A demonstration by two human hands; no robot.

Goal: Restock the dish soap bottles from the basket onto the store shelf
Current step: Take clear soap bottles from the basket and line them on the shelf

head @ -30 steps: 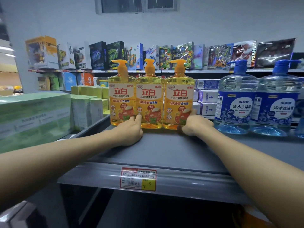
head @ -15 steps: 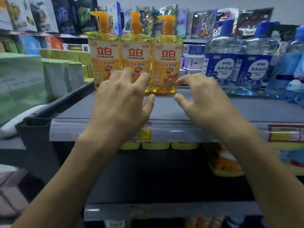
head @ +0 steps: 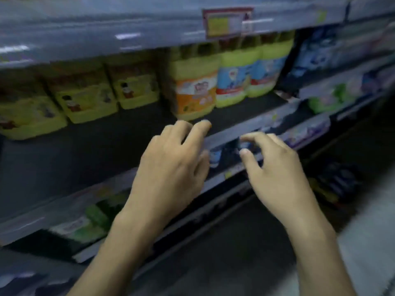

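The view is blurred and tilted down at the lower shelves. My left hand (head: 171, 165) hangs in the air in front of the second shelf, fingers loosely spread, holding nothing. My right hand (head: 275, 174) is beside it, fingers relaxed and slightly curled, also empty. The grey edge of the top shelf (head: 106, 35) runs across the top of the view with a price tag (head: 227, 22) on it. The yellow dish soap bottles that stood on that shelf are out of view, and so is the basket.
Yellow-green jugs (head: 85, 101) and a row of yellow bottles with orange and blue labels (head: 194, 90) fill the shelf below the top one. Blue and green packs (head: 333, 90) lie to the right. Lower shelf rails (head: 235, 133) and a dark floor follow.
Both hands have let go of the yellow soap bottles and drawn back from the top shelf. My view has swung downward, so the bottles have left the picture.
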